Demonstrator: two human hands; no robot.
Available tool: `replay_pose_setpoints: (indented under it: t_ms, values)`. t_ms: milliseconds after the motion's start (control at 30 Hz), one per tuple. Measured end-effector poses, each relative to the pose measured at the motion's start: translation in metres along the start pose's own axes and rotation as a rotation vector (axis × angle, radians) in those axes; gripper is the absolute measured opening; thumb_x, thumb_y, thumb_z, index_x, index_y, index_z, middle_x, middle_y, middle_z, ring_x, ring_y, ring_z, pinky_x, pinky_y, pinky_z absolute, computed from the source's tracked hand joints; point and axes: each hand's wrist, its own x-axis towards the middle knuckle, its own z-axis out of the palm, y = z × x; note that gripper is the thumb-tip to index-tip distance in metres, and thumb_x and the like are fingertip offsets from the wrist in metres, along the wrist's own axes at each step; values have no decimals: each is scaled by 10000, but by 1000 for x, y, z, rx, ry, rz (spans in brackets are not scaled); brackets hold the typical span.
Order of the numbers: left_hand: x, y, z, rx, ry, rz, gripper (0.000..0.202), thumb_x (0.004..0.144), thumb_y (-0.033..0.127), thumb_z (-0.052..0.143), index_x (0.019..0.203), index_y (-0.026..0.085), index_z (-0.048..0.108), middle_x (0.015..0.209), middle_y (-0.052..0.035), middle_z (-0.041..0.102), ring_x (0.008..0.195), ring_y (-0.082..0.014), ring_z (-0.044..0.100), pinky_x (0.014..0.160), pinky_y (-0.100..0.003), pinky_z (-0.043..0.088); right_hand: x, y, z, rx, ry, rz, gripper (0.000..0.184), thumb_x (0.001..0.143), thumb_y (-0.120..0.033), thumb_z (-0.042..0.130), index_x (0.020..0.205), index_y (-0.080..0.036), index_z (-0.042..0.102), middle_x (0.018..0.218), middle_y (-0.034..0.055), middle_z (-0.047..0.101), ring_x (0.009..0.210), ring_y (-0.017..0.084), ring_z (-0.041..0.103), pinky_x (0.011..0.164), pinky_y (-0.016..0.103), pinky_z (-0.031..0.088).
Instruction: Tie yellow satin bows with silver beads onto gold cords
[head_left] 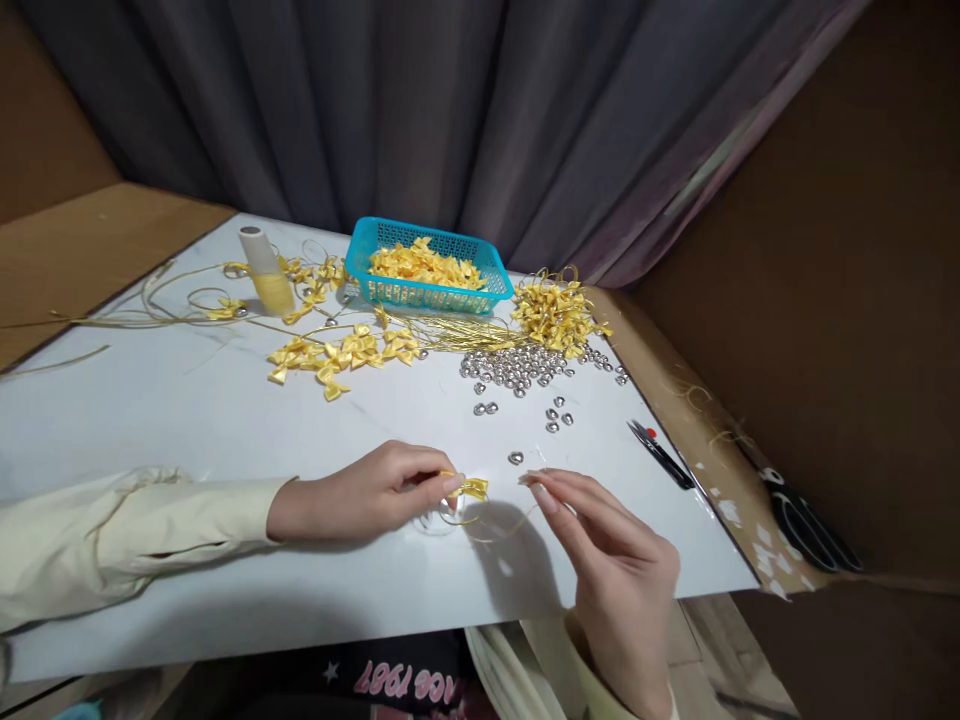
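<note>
The left hand (382,495) pinches a yellow bow (474,488) between thumb and finger, its long axis running sideways toward the right hand (607,560). The right fingertips, brought together, appear to grip a thin gold cord (466,523) looping below the bow, which lies to their left; just beyond them, nearer the right hand, rests a silver bead (516,458).

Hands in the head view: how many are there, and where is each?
2: the left hand, left of the lower middle, holding a yellow bow; and the right hand, across from it, close to a lone silver bead. No others show.
</note>
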Motion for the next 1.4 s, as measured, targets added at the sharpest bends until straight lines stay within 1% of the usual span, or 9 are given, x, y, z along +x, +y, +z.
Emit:
replay_pose_setpoints:
  t_ms: [100, 200, 367, 533, 600, 667, 833, 1100, 1400]
  values:
    - [0, -3, 0, 12, 16, -26, 323, 937, 334, 381, 766, 134, 568, 663, 19, 483, 616, -100, 427, 581, -213, 344, -3, -1, -9, 44, -5, -12, 199, 784, -117, 671, 862, -285, 743, 835, 9, 719, 802, 175, 651, 651, 267, 536]
    - [0, -5, 1, 31, 14, -19, 334, 940, 337, 369, 772, 132, 573, 673, 14, 492, 622, -104, 435, 585, -220, 347, -3, -2, -11, 43, -107, -88, 297, 824, -56, 600, 952, -299, 714, 831, -5, 706, 763, 142, 645, 652, 247, 524]
    - [-1, -3, 3, 53, 7, 19, 313, 939, 315, 376, 764, 132, 560, 662, 21, 482, 615, -99, 432, 585, -217, 345, -4, 0, 5, -81, -236, -266, 379, 841, 24, 453, 996, -237, 680, 921, 41, 653, 847, 142, 611, 694, 247, 494]
    - [-1, -3, 4, 51, 10, 19, 293, 936, 298, 388, 776, 134, 571, 658, 28, 481, 614, -93, 436, 586, -209, 345, -4, 7, 18, -119, -247, -256, 374, 831, 34, 369, 988, -170, 641, 937, 75, 607, 761, 130, 586, 654, 247, 480]
    - [0, -3, 4, 49, 9, 24, 288, 935, 290, 391, 778, 134, 576, 662, 27, 486, 621, -94, 441, 592, -208, 349, -3, 7, 19, -109, -249, -237, 333, 844, 14, 377, 972, -165, 627, 908, 72, 603, 729, 129, 577, 657, 255, 479]
    - [0, -3, 4, 40, 6, 26, 281, 934, 280, 394, 777, 133, 576, 665, 26, 490, 625, -93, 442, 596, -206, 350, -2, 5, 20, -112, -236, -239, 271, 852, -14, 425, 959, -166, 623, 901, 71, 606, 789, 146, 584, 696, 267, 480]
    - [0, -2, 5, 12, 6, 22, 283, 928, 278, 403, 734, 134, 550, 639, 36, 460, 605, -90, 418, 575, -202, 338, -3, 4, 25, -126, -194, -335, 212, 823, -15, 542, 962, -162, 604, 910, 65, 609, 868, 164, 577, 757, 293, 476]
    - [0, 1, 4, -75, -25, -37, 284, 923, 289, 408, 730, 140, 554, 617, 39, 456, 585, -89, 415, 565, -205, 344, -6, 12, 30, -93, -233, -394, 283, 830, 36, 489, 990, -169, 603, 955, 84, 618, 900, 166, 594, 762, 297, 507]
    - [0, 0, 4, -236, -78, -114, 322, 923, 342, 395, 673, 153, 471, 605, 37, 432, 562, -97, 407, 558, -229, 353, -7, 13, 29, -108, -234, -433, 297, 827, 43, 457, 982, -138, 635, 953, 113, 650, 908, 183, 622, 754, 303, 535]
